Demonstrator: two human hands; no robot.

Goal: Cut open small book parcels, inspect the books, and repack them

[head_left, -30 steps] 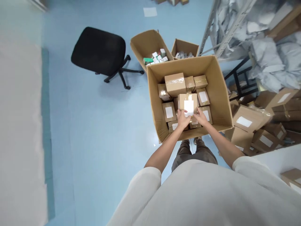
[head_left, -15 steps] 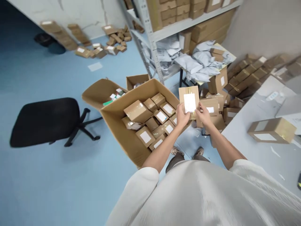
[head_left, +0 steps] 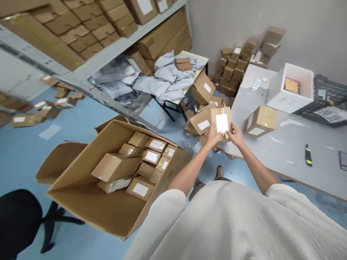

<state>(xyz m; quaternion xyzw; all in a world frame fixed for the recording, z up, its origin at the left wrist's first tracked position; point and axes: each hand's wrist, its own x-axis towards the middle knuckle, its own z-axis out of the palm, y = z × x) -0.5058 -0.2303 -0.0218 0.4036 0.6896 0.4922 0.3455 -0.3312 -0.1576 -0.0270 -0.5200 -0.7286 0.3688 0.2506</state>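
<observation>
Between both hands I hold a small cardboard box (head_left: 227, 117) with a white label on its face and shiny tape along it. My left hand (head_left: 213, 137) grips its lower left corner, thumb on the label side. Its lower right edge is pinched by my right hand (head_left: 235, 136). Behind the held box is a pile of labelled boxes (head_left: 202, 117). To the left stands a big open carton (head_left: 108, 213) with several small taped boxes (head_left: 140, 187) inside, most of them labelled.
On the right, a white table (head_left: 284, 151) carries a taped box (head_left: 260, 122), a white foam bin (head_left: 290, 88), a black crate (head_left: 329, 101) and a yellow-black cutter (head_left: 308, 156). A metal shelf (head_left: 108, 48), grey parcel bags (head_left: 168, 77) and a black chair (head_left: 20, 220) surround me.
My view has swung right, so the big carton now sits farther left and more of the white table shows. The held box stays in both hands, now in front of the table's near corner.
</observation>
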